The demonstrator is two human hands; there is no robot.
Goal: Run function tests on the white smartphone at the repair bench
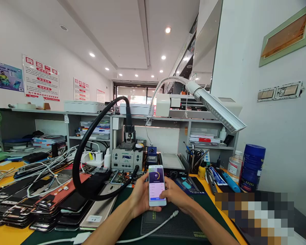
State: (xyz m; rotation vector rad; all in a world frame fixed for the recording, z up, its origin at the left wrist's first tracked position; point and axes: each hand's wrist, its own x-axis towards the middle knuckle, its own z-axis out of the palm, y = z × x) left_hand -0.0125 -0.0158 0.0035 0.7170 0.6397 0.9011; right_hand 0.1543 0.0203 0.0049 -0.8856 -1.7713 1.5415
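Note:
A white smartphone (156, 185) with a lit screen showing a round gauge is held upright over a dark work mat (178, 224). My left hand (139, 197) wraps around its left edge and back. My right hand (175, 195) grips its right side, thumb resting on the lower part of the screen. A white charging cable (153, 229) lies on the mat just below the phone, its plug end loose near my right wrist.
Several phones and screens (40, 200) are stacked at the left with tangled white cables. A soldering station (126, 158) with a thick black hose (91, 149) stands behind. An LED lamp (219, 110), tool cup (193, 156), blue can (252, 166) and tools sit at right.

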